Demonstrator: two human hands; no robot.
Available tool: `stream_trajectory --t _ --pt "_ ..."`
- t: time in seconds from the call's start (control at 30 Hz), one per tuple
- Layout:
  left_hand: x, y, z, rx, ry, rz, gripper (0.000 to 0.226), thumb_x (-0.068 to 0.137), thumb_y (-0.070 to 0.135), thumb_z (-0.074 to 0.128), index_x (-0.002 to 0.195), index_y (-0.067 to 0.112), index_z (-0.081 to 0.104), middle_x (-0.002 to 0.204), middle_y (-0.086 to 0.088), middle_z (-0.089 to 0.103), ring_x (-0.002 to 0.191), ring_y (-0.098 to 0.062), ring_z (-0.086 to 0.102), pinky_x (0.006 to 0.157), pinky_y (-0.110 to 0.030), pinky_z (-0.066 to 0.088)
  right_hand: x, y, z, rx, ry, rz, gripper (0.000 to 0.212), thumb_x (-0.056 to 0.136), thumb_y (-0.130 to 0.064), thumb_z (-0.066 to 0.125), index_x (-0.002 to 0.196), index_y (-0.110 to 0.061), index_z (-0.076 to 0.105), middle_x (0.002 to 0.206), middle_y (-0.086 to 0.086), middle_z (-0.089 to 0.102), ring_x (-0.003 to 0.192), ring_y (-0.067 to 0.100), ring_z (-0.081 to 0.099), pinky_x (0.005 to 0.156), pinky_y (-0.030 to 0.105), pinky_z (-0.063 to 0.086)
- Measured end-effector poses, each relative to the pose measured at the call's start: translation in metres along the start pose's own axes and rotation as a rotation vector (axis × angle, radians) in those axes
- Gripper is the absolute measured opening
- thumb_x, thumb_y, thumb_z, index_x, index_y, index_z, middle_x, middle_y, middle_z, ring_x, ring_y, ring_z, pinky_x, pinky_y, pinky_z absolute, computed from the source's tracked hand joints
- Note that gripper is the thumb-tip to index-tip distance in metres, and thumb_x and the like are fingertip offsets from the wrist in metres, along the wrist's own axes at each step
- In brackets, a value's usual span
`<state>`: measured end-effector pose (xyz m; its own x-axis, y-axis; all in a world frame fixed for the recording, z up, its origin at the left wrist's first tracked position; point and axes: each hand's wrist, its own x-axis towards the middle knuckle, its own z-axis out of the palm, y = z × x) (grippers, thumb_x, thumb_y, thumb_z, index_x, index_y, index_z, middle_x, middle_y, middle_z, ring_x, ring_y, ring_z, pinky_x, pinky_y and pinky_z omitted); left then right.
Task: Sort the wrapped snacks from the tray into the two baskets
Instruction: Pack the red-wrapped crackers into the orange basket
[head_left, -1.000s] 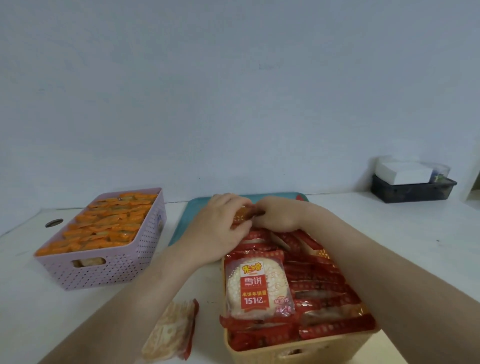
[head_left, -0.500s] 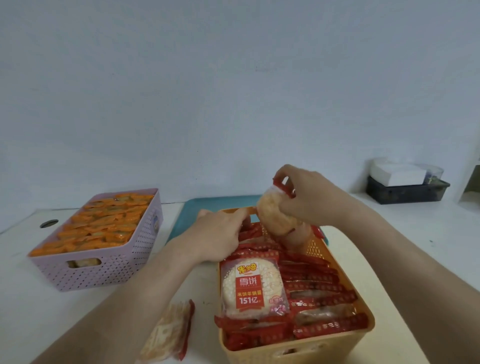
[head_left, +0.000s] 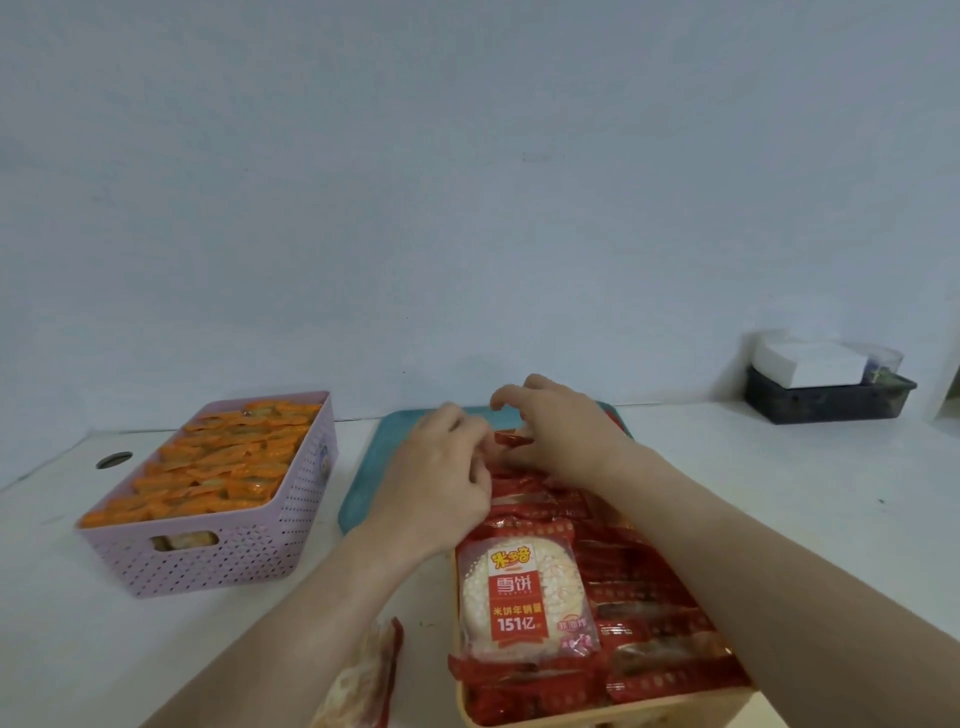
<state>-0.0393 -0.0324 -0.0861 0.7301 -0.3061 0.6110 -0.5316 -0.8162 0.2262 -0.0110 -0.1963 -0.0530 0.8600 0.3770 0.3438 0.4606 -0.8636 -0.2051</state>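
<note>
Sorting is looking close to finished, judging by how things are lying. Far to the left of both hands, the lilac basket (head_left: 208, 519) is sitting packed to the rim with orange-wrapped snacks (head_left: 223, 462). Near the bottom edge, below and left of the left hand, one loose red-edged packet (head_left: 363, 680) is lying on the worktop (head_left: 779, 509), outside either basket (possibly left to sort, cannot tell).

The teal tray (head_left: 363, 488) is showing bare at its near-left corner, just left of the left hand; the rest is hidden behind the hands and the yellow basket (head_left: 597, 719), so whether anything is remaining on it cannot be told.

The left hand (head_left: 441, 483) is curling its fingers down onto the far end of the red stack. Just beside it, the right hand (head_left: 561, 441) is hooking loosely over the same spot, thumb and forefinger parted. A red-wrapped snack (head_left: 511, 440) is poking up between the two grips, touching both; which hand is actually pinching it I cannot tell.

Below the hands, toward the person, the yellow basket is brimming with red packets, a rice cracker pack (head_left: 522, 597) lying flat on top.

Well off to the right, a dark bin (head_left: 826, 400) is standing against the wall.
</note>
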Motion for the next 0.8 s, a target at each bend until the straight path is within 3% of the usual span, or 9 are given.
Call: stream_trajectory --t 0.07,0.13,0.23,0.4,0.47,0.53,0.6,0.7,0.8 --pt "-0.002 0.001 -0.001 0.001 0.035 0.016 0.025 0.084 0.013 0.059 0.108 0.018 0.058 0.109 0.004 0.053 0.098 -0.013 0.051 0.083 -0.029 0.045 0.000 -0.001 0.003 -0.032 0.058 0.021 0.052 0.081 -0.045 0.070 0.123 -0.024 0.048 0.105 -0.001 0.052 0.091 0.022 0.058 0.072 0.031 0.039" --pt "0.002 0.000 -0.002 -0.021 -0.133 -0.019 0.032 0.092 0.024 0.054 0.124 0.024 0.056 0.122 0.006 0.058 0.111 -0.013 0.053 0.094 -0.035 0.045 -0.001 -0.001 -0.003 0.019 -0.004 0.028 0.051 0.081 -0.045 0.070 0.121 -0.022 0.049 0.104 -0.001 0.054 0.094 0.021 0.057 0.074 0.030 0.040" --pt "0.008 0.000 -0.004 0.084 -0.300 -0.065 0.027 0.097 0.035 0.042 0.113 0.033 0.063 0.107 0.011 0.067 0.103 -0.013 0.059 0.090 -0.039 0.044 -0.006 0.005 -0.022 0.200 -0.184 0.081 0.049 0.085 -0.028 0.069 0.130 -0.024 0.051 0.105 -0.005 0.051 0.098 0.017 0.055 0.083 0.030 0.049" --pt "0.019 0.007 -0.009 0.417 -0.369 0.029 0.036 0.097 0.034 0.031 0.090 0.023 0.065 0.090 0.008 0.061 0.095 -0.016 0.052 0.075 -0.037 0.029 -0.015 0.018 -0.044 0.294 0.246 0.118 0.033 0.088 -0.012 0.059 0.118 -0.024 0.063 0.086 -0.012 0.064 0.087 0.013 0.059 0.071 0.009 0.039" --pt "0.028 0.011 -0.012 0.458 -0.357 0.062 0.034 0.096 0.031 0.034 0.091 0.021 0.066 0.092 0.004 0.059 0.096 -0.018 0.050 0.072 -0.036 0.034 -0.020 0.024 -0.059 0.466 0.304 0.177 0.033 0.085 -0.014 0.061 0.116 -0.026 0.063 0.087 -0.012 0.064 0.088 0.011 0.061 0.077 0.014 0.044" --pt "0.036 0.018 -0.016 0.345 -0.279 0.074 0.030 0.093 0.024 0.040 0.096 0.020 0.069 0.096 0.002 0.064 0.098 -0.020 0.055 0.074 -0.035 0.042 -0.029 0.030 -0.069 0.520 0.236 0.207 0.036 0.085 -0.014 0.060 0.119 -0.026 0.063 0.103 -0.006 0.066 0.100 0.013 0.063 0.090 0.029 0.049" --pt "0.048 0.032 -0.019 0.127 -0.246 0.029 0.031 0.092 0.016 0.045 0.102 0.022 0.073 0.103 0.005 0.070 0.100 -0.017 0.061 0.081 -0.030 0.045 -0.039 0.033 -0.074 0.371 0.127 0.210 0.037 0.088 -0.015 0.055 0.123 -0.026 0.061 0.111 -0.005 0.062 0.107 0.014 0.060 0.090 0.029 0.048" --pt "0.070 0.048 -0.013 -0.052 -0.438 -0.059 0.034 0.089 0.006 0.049 0.101 0.024 0.076 0.104 0.008 0.073 0.098 -0.011 0.064 0.087 -0.027 0.049 -0.053 0.032 -0.067 0.140 -0.070 0.182 0.039 0.093 -0.018 0.048 0.130 -0.026 0.055 0.122 -0.003 0.061 0.112 0.015 0.057 0.083 0.022 0.040" --pt "0.086 0.054 0.005 0.050 -0.730 -0.016 0.017 0.087 0.016 0.061 0.096 0.020 0.075 0.086 0.005 0.070 0.086 -0.017 0.063 0.070 -0.026 0.048 -0.062 0.026 -0.052 0.087 -0.092 0.169 0.036 0.093 -0.020 0.046 0.128 -0.023 0.054 0.122 0.001 0.063 0.112 0.021 0.057 0.084 0.028 0.043"
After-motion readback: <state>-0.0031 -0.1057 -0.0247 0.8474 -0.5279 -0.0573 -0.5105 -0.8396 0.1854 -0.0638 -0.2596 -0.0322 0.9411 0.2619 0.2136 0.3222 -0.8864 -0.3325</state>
